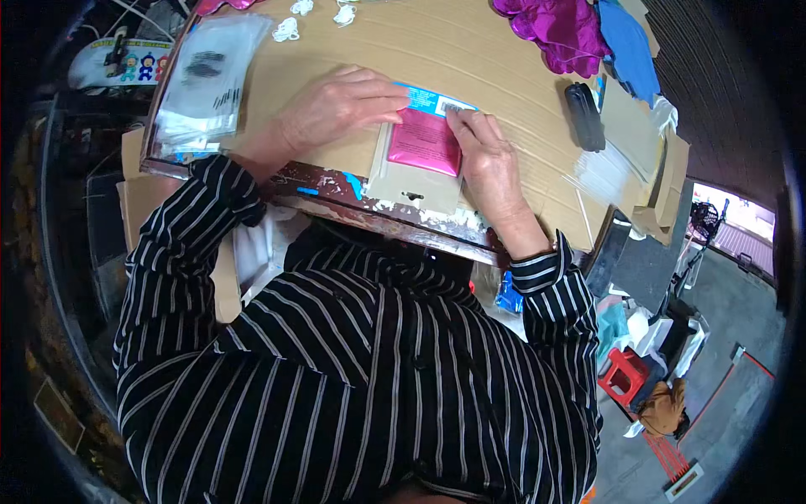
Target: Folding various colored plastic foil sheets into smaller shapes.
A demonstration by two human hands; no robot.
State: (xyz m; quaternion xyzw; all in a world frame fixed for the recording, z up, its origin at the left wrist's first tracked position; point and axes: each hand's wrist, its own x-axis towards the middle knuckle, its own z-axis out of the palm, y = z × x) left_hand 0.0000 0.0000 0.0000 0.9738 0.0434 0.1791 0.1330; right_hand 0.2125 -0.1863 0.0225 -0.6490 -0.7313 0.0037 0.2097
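We see a pink packet (424, 141) lying flat on a pale grey card (420, 186) near the front edge of the surface (353, 50), between the person's two hands. A blue strip (424, 99) with a barcode panel runs along the packet's far end, and a small hanging hole shows in the bare part of the card nearest the person. We find the left hand (351, 107) palm down, coming in from the left, its fingers stretched out and their tips on the left end of the blue strip; we cannot tell whether that grip pinches anything or only presses. The right hand (489, 160) lies along the packet's right side, fingers bent, thumb and fingertips at the far right corner beside the barcode; we cannot tell whether this grip grasps the edge or just rests there. Both wrists come out of black sleeves with white stripes. To the left we have a stack of clear plastic bags (191, 113), and beyond the hands some small bundles of white string (286, 31). Toward the far right we see a purple cloth (561, 35) beside a blue cloth (628, 52), with a black case (583, 116) nearer us. On the floor at the right we notice a red stool (610, 378) near a brown bag (661, 412).
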